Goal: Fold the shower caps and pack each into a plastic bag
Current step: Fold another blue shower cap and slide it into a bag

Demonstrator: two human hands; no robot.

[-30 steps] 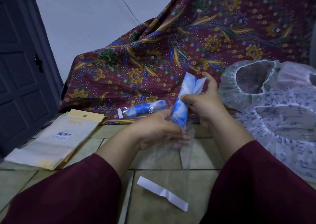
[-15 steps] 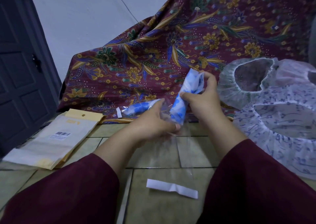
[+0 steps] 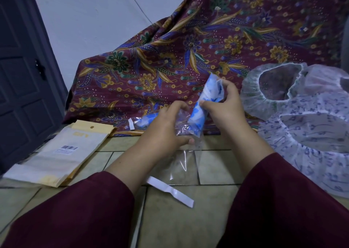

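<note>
I have the folded blue shower cap [image 3: 204, 106] clenched in my right hand [image 3: 225, 108], its lower end already poked into the mouth of the clear plastic bag [image 3: 184, 153], while my left hand [image 3: 166, 132] pinches the bag's rim to hold it open; the rest of the bag trails down toward the tiled floor [image 3: 170, 219], white seal strip [image 3: 170, 191] at its far end. To do this well, I judge I should keep the roll tight (it looks ready to spring loose at the top) and pull the film up over the cap with the left rather than ram the cap down. One packed cap [image 3: 145, 122] lies behind my left hand by the batik cloth [image 3: 188, 49]. The loose shower caps [image 3: 302, 119] wait to my right, the spare bag stack [image 3: 56, 157] to my left.
</note>
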